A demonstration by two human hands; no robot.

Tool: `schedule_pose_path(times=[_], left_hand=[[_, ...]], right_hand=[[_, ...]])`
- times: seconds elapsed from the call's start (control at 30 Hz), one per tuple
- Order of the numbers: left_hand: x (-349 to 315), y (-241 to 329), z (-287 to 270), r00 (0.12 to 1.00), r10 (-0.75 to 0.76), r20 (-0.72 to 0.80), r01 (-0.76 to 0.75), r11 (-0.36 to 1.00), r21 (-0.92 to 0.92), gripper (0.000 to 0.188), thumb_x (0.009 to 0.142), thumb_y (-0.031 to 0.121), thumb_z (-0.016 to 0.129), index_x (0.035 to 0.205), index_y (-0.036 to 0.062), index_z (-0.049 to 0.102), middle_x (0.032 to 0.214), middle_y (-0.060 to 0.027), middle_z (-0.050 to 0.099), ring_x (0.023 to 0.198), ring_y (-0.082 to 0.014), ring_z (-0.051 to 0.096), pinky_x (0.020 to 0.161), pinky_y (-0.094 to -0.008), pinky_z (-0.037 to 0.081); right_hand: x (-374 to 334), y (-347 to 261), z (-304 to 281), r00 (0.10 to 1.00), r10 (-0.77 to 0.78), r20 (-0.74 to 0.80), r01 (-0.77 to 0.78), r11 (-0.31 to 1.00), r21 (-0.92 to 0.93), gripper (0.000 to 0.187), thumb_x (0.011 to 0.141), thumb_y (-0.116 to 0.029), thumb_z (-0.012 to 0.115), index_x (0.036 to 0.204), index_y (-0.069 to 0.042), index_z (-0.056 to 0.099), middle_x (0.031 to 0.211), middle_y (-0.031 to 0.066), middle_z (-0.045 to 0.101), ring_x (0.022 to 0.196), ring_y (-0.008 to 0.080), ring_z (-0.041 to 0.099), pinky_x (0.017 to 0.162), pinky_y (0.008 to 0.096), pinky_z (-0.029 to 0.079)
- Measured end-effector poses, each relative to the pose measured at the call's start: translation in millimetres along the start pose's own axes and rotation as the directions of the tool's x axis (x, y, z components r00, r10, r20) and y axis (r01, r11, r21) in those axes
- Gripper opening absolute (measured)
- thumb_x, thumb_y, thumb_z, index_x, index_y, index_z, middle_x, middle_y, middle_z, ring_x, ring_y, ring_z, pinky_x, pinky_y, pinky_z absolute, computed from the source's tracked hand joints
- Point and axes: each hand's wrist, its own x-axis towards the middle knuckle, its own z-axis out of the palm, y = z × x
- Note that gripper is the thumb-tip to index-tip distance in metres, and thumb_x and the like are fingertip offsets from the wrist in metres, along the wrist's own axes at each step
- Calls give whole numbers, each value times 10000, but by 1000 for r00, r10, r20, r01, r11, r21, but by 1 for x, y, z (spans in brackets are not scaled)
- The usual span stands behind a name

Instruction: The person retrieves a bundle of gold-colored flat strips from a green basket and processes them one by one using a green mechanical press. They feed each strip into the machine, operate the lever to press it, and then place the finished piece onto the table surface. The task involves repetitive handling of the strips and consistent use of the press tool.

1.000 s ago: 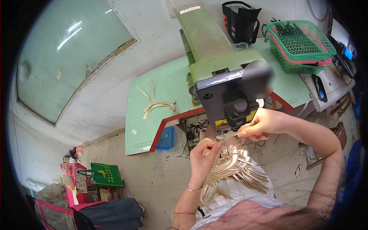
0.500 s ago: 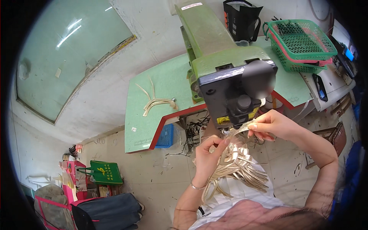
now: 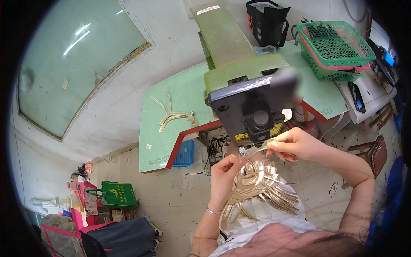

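Observation:
A thin gold strap piece is stretched between my two hands, just below the head of a green and black machine. My left hand pinches its left end between thumb and fingers. The other end is gripped by my right hand, thumb on top and the other fingers curled beneath. Below them a thick bundle of gold straps lies across the white cloth on my lap. The machine's black lower tip hangs close above the strap; I cannot tell whether they touch.
More gold straps lie on the green bench top, which has a red edge. Green baskets and a black bag stand at the back right. A blue basket sits under the bench. Bags line the left floor.
Both hands have shifted slightly left, with the gold strap still held between them. The machine head also appears farther left in the view.

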Motion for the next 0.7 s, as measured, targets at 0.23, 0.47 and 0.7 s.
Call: schedule_pose_path(times=[0.23,0.47,0.7], left_hand=[[-20,-19,-15,990,43,-132,-43,999,3,128,883,98,611,811,-5,631,809,-5,610,745,-49,510,704,-197,399],[0,6,-97,985,158,-65,-143,970,197,211,945,238,510,817,71,531,859,-44,604,827,-122,556,779,-279,421],[164,102,-176,788,609,96,-126,6,992,345,747,351,575,702,19,656,773,-142,634,773,-322,584,744,-429,432]], right_hand=[[13,3,20,997,-65,35,67,997,-43,299,938,-283,530,890,-22,669,615,-40,525,501,20,434,443,199,349],[30,30,52,993,-80,89,83,996,-32,271,925,-242,533,907,-11,675,625,-18,566,560,27,470,511,214,393],[39,83,70,994,7,106,26,952,-306,238,894,-222,555,934,-23,680,649,69,617,572,100,537,553,275,439]])
